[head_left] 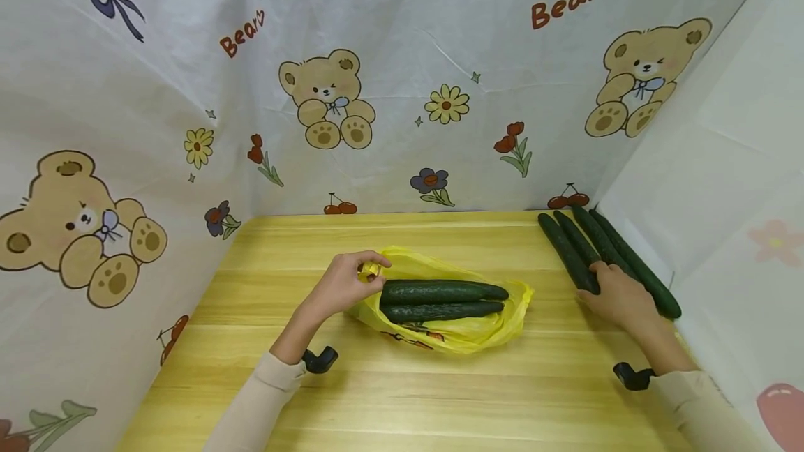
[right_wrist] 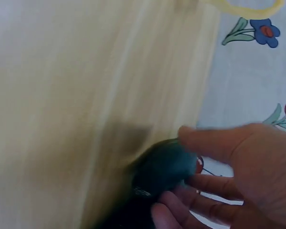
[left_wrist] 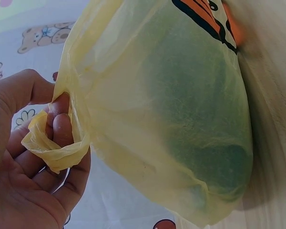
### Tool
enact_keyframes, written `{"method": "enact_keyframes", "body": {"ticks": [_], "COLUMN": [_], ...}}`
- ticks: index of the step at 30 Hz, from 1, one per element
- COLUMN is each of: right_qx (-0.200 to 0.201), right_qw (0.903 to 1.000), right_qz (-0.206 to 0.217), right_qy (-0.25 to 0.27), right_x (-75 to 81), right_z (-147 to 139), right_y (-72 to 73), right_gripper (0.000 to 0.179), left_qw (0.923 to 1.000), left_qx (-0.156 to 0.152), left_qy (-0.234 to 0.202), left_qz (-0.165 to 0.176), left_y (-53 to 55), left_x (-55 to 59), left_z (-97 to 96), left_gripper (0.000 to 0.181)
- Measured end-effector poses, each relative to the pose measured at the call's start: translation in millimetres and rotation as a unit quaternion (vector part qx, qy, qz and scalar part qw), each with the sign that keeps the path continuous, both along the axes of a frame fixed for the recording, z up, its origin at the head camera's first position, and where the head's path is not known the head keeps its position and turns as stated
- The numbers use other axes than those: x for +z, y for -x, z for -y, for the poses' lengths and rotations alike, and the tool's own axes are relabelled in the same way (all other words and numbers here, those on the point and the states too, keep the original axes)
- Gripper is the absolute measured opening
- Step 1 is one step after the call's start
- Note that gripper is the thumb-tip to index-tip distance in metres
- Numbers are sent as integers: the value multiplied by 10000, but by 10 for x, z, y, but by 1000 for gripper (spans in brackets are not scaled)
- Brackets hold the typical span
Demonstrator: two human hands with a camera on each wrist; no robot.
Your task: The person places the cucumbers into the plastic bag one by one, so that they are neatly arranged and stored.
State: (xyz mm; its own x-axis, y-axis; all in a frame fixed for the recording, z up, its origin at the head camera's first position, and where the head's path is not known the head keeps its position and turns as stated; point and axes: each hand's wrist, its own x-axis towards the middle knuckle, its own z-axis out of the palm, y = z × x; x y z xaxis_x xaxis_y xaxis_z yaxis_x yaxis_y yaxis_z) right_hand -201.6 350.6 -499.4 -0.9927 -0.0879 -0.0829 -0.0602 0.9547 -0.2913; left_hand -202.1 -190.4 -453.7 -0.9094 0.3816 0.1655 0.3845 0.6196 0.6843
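Note:
A yellow plastic bag [head_left: 467,344] lies on its side, its mouth spread, and inside it two dark green cucumbers [head_left: 442,291] rest side by side. At the bag's left end my left hand [head_left: 344,283] pinches the handle [left_wrist: 57,155] between thumb and fingers. In the left wrist view the cucumbers show dimly through the thin film. My right hand [head_left: 622,298] is at the far right, its thumb and fingers around the near end of the leftmost cucumber [head_left: 563,250] in a group there. In the right wrist view that cucumber end [right_wrist: 164,167] is blurred.
Several more cucumbers [head_left: 628,257] lie beside the gripped one, along the white right wall [head_left: 722,180]. The wooden table [head_left: 440,396] meets a bear-printed cloth [head_left: 402,180] at the back and left. Black wrist mounts [head_left: 322,360] jut from both wrists.

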Motion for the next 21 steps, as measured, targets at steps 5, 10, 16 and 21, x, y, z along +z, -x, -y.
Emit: {"method": "enact_keyframes", "body": {"ticks": [5, 10, 16, 21], "right_qx": [-187, -292, -317, -374], "right_qw": [9995, 9984, 9982, 9987], "right_qz": [-119, -209, -289, -224], "right_qy": [-235, -439, -431, -263], "right_x": [-94, -156, -194, -170], "right_z": [20, 45, 26, 6], "right_y": [20, 56, 107, 115], "right_gripper": [78, 76, 69, 61], "left_qw": [10000, 10000, 9999, 9999], "left_qx": [-23, -10, 52, 68], "left_qy": [-55, -41, -58, -45], "left_qz": [40, 50, 65, 78], "left_y": [3, 5, -7, -11], "left_x": [0, -3, 17, 36], "left_z": [-1, -2, 5, 2], "left_gripper": [26, 27, 27, 27]}}
